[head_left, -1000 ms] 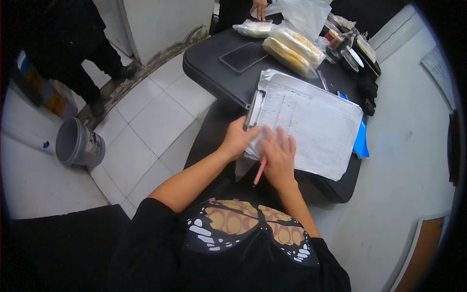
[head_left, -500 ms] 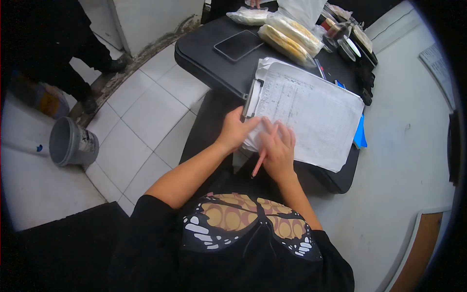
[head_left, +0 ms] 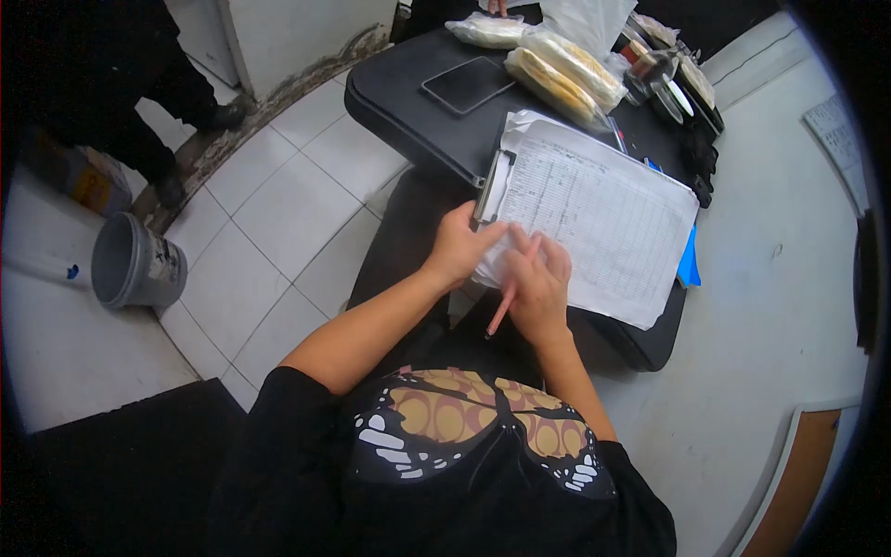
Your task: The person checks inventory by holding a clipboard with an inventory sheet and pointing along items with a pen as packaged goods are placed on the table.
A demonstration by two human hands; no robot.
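Observation:
A clipboard with a metal clip (head_left: pixel 493 191) bears a stack of printed table sheets (head_left: pixel 608 227) and lies tilted across the near side of the black table. My left hand (head_left: pixel 457 246) grips the clipboard's corner beside the clip, thumb over the paper. Over the lower left of the sheets is my right hand (head_left: pixel 540 286), a pink pen (head_left: pixel 502 311) held between its fingers. The pen's dark end points down toward me. My right fingertips are bent onto the paper, close to my left thumb.
On the black table (head_left: pixel 399 97) are a phone (head_left: pixel 467 85), wrapped food packs (head_left: pixel 564 79) and cluttered items at the far right. Another person's dark-clothed legs (head_left: pixel 162 130) stand at left, near a grey bucket (head_left: pixel 139 262). A wall runs along the right.
The view has shifted slightly, so the table and clipboard sit a little farther right. My right fingers have curled in a little; both hands keep their holds.

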